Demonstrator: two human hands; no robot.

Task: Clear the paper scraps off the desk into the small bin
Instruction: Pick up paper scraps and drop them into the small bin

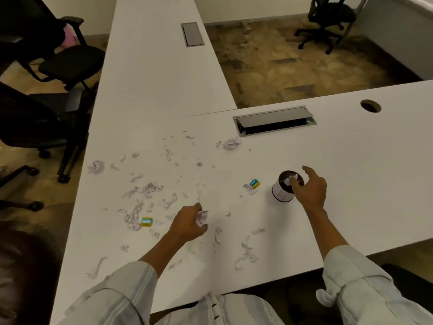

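Left hand [188, 222], grip curled round a crumpled scrap [202, 217], low over the white table [351, 184]. Right hand [310, 187], fingers spread, over the small bin [284, 190], scrap visible inside. Paper scraps [145, 191] litter the table left of bin

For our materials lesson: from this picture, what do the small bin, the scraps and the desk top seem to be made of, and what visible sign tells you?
Small round bin: white outside, dark inside; probably card or plastic, the look leaves it open.
Torn pale scraps: thin paper, crumpled with ragged edges.
White desk top: smooth matt board, likely laminate, with a flat even surface.
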